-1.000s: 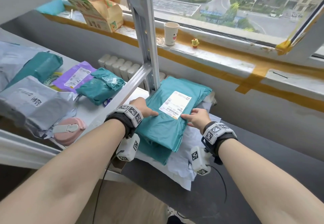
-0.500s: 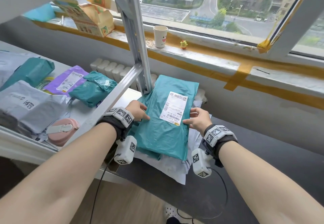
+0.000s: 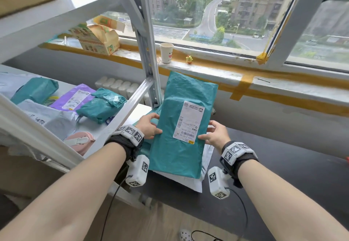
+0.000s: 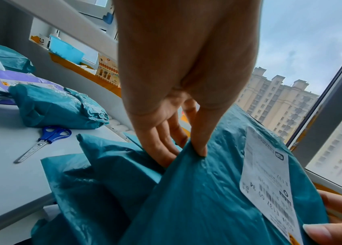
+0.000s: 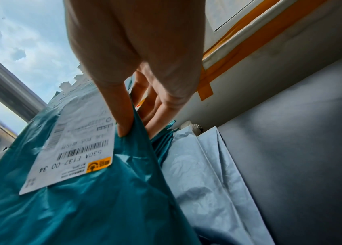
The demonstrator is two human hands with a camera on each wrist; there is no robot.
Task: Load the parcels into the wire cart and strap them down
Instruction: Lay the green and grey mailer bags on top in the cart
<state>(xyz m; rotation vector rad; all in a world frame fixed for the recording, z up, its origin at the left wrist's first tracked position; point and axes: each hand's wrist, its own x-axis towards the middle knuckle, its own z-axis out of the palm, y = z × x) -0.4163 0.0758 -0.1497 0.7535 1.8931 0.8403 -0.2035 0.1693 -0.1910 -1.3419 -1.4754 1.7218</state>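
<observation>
Teal parcel [image 3: 179,133] pinched between both hands [image 3: 149,126], label up

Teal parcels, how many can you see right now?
4: one held by both hands, one beneath it, two on the shelf. Others may be hidden.

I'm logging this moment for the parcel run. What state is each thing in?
Labelled teal parcel: lifted, tilted up, label facing the person.
Left hand: pinches the parcel's left edge.
Right hand: pinches its right edge.
Teal parcel underneath: lying crumpled on the stack.
Pale grey parcel: flat at the bottom.
Scissors: closed, on the shelf.
Paper cup: upright on the sill.
</observation>
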